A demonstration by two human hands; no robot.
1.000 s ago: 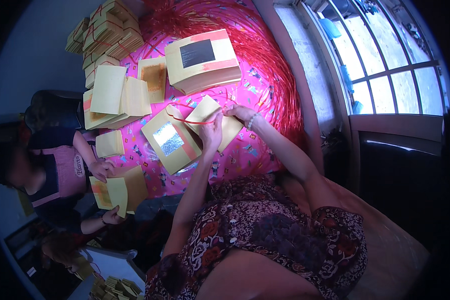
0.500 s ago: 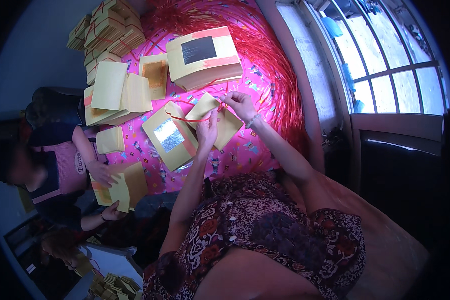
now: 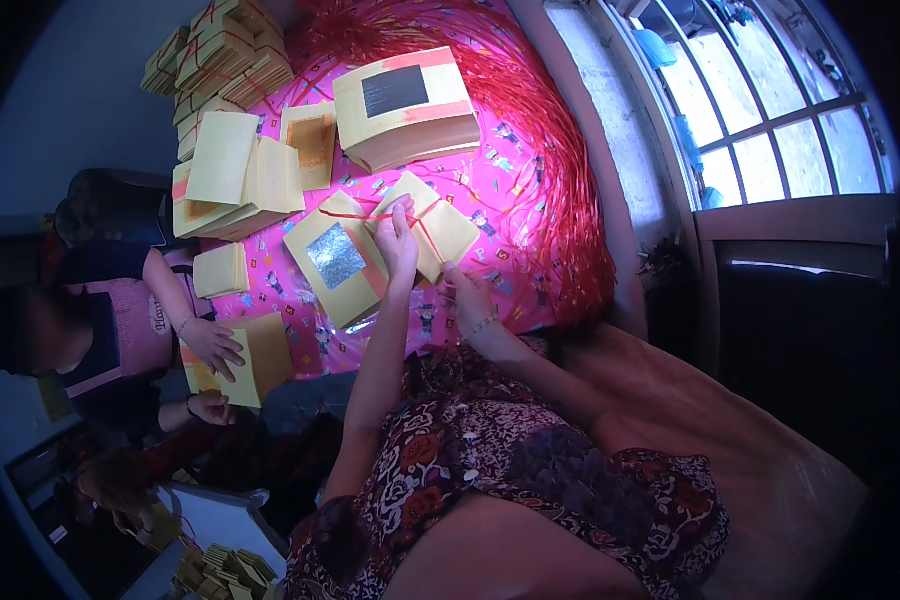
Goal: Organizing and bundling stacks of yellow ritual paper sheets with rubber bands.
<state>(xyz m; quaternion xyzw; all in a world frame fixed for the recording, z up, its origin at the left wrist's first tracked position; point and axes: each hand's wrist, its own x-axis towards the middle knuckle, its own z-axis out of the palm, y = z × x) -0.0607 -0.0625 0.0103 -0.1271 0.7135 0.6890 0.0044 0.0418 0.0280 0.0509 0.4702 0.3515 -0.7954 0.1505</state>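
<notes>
A small squarish bundle of yellow paper point(image 3: 452, 222) rests on the pink table cover, with red ribbon point(image 3: 425, 228) crossing its top. My left hand point(image 3: 398, 245) grips the bundle at its left side, fingers closed over the edge where the ribbon passes. My right hand point(image 3: 468, 303) is at the bundle's near edge, its fingers pinched on the ribbon drawn toward me. Beneath and left of the bundle lies a larger yellow paper sheet or stack point(image 3: 335, 258) with a silver square. A loose length of the ribbon runs left across it.
A thick yellow paper stack point(image 3: 410, 135) with a dark square stands behind, with more stacks point(image 3: 225, 170) to the left. Tied bundles point(image 3: 215, 50) are piled far left. Red ribbons point(image 3: 575, 200) hang along the right edge. At left, a co-worker's hands point(image 3: 213, 348) handle yellow paper.
My right hand has come nearer to me, pulling ribbon across the bundle. My left hand has shifted up and left on it. The bundle has turned slightly.
</notes>
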